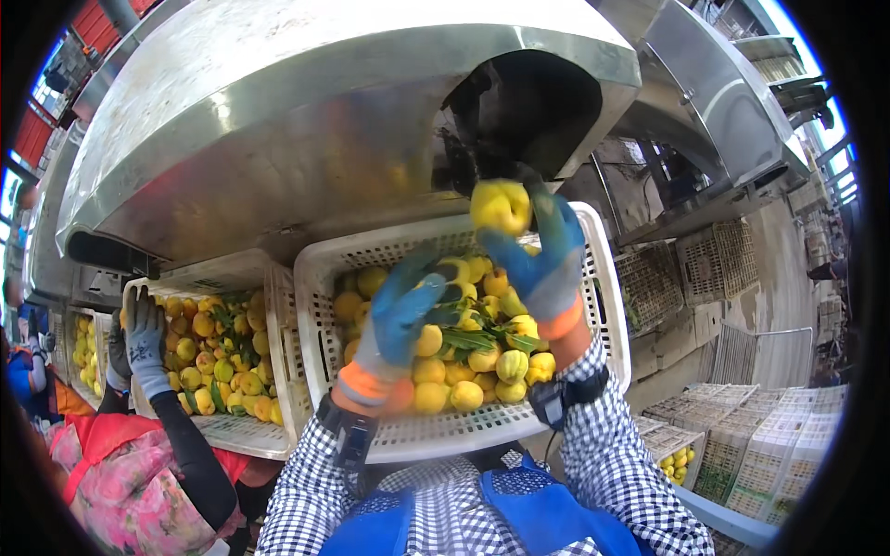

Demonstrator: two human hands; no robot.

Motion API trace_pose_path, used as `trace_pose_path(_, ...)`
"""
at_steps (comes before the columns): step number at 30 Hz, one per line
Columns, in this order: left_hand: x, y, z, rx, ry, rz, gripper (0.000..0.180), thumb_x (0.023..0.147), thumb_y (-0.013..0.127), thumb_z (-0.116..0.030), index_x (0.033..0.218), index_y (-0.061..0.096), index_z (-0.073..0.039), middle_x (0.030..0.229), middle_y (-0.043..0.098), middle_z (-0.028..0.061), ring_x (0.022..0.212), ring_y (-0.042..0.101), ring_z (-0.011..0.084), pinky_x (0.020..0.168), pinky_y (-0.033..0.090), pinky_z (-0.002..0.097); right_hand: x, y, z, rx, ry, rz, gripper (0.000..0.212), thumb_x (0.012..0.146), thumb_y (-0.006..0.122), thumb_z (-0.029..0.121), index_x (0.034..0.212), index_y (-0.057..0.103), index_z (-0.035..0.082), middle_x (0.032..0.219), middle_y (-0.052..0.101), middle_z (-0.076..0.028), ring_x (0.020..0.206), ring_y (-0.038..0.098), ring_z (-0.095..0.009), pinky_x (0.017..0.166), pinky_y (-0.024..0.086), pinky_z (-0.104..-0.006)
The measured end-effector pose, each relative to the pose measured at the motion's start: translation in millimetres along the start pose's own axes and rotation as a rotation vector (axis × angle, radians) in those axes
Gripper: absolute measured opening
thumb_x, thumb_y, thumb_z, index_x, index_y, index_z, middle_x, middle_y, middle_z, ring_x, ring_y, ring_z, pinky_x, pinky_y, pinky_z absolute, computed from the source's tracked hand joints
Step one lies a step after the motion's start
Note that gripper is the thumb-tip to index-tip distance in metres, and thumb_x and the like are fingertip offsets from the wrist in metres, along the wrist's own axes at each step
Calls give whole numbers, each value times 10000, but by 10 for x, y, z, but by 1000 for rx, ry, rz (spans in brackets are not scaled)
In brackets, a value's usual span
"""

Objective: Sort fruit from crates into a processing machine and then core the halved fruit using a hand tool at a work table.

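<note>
A large yellow peach (501,206) is in my right hand (547,255), which wears a blue and grey glove with an orange cuff. The peach is raised over the far rim of a white plastic crate (468,428), just below a dark opening (528,107) in a metal machine. In the crate lie many yellow peaches (465,396) with some green leaves (468,338) among them. My left hand (403,306), gloved the same way, is over the left part of these peaches. Motion smears its fingers, so its grip is unclear.
The metal machine housing (306,139) spans the far side. At left, a co-worker's gloved hands (144,338) are by another crate (246,434) of peaches. Stacked crates (742,445) stand at lower right, and more crates (714,264) sit beyond on the right.
</note>
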State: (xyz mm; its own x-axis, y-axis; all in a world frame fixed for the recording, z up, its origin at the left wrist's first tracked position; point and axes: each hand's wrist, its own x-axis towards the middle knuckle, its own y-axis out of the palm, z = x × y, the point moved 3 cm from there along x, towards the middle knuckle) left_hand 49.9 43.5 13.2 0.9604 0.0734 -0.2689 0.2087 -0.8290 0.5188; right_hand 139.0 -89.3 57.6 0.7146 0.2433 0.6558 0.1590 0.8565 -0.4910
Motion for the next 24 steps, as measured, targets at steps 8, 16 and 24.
trace_pose_path(8, -380, -643, 492, 23, -190, -149, 370, 804, 453, -206, 1110, 416, -2, 939, 538, 125, 767, 554, 186, 619, 469, 294, 210, 268, -178, -252, 58, 37, 427, 588, 667, 334, 858, 550, 24, 795, 544, -158, 710, 521, -312, 637, 416, -369)
trace_pose_path(16, -448, -842, 371, 49, -150, -277, 333, 817, 435, -192, 1095, 455, -9, 938, 559, 106, 802, 567, 186, 667, 473, 284, 718, 377, -356, -632, 119, 126, 410, 620, 639, 351, 811, 550, 0, 766, 565, -202, 740, 553, -345, 615, 441, -376)
trace_pose_path(24, 72, -739, 776, 1255, 306, 68, 395, 704, 537, -192, 1091, 489, -131, 1059, 500, 144, 950, 495, 279, 823, 390, 333, -337, 223, -245, 35, -62, 277, 136, 653, 555, 44, 789, 554, 49, 737, 554, -124, 628, 533, -268, 561, 421, -337)
